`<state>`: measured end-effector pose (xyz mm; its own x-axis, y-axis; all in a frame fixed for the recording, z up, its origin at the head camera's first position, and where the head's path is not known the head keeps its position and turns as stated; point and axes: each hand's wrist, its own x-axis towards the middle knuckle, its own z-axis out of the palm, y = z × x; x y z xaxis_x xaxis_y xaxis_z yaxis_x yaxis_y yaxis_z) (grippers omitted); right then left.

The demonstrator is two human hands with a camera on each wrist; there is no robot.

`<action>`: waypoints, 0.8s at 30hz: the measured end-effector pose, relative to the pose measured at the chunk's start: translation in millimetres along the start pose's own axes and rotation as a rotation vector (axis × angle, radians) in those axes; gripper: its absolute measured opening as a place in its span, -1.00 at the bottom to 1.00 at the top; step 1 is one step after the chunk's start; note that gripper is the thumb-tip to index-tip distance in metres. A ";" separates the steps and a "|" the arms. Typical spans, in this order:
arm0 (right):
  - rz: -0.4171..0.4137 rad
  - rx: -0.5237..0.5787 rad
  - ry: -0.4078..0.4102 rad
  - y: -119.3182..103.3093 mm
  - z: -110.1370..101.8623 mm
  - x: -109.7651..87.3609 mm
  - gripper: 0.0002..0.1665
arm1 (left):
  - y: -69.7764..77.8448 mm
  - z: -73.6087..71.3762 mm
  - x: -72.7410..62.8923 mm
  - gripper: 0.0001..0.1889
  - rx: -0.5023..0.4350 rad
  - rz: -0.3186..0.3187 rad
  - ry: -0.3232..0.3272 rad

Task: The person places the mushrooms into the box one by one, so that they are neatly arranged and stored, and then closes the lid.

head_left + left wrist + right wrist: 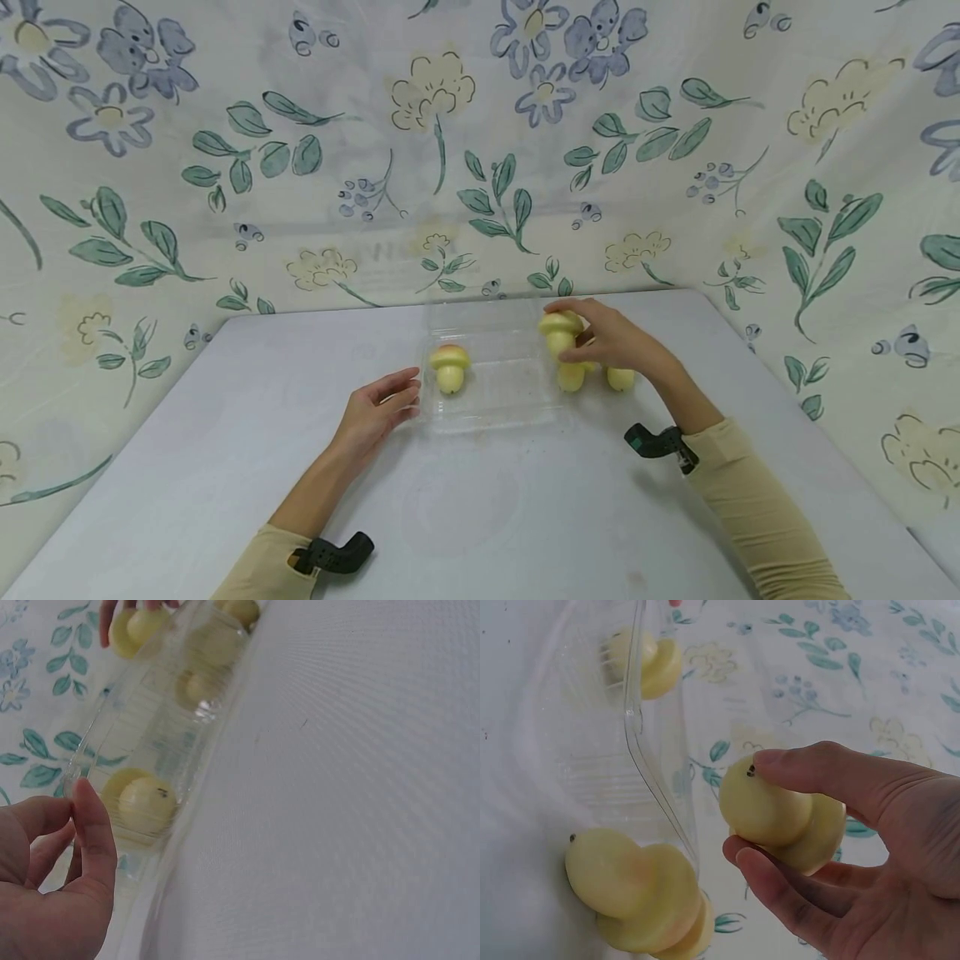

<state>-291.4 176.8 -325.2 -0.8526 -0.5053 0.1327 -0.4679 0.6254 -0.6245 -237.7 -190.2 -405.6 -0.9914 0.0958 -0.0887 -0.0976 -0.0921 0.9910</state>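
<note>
A clear plastic box (491,421) lies on the table with one yellow mushroom-shaped piece (450,369) inside at its left end. My left hand (382,404) is at the box's left side, and in the left wrist view its thumb and fingertip pinch the rim. Above the right side of the box, my right hand (622,337) holds a second yellow mushroom-shaped piece (769,806) between thumb and fingers, its rounded stem end facing the box. Below that hand, more of these pieces (607,874) lie on the table beside the box, partly overlapping in view.
The white table (480,517) spreads out in front of the box and to both sides. Behind it hangs a floral cloth (360,200), which also borders the sides. Each forearm wears a black wrist camera (341,554) over a beige sleeve.
</note>
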 end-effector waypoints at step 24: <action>-0.070 0.014 -0.044 -23.0 17.6 19.5 -0.16 | -1.2 0.3 0.4 -0.42 -0.004 -0.007 0.011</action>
<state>-293.2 142.1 -321.8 -0.8067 -0.5734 0.1428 -0.5225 0.5793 -0.6256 -237.9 -189.8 -406.8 -0.9916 0.0859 -0.0969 -0.1050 -0.0954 0.9899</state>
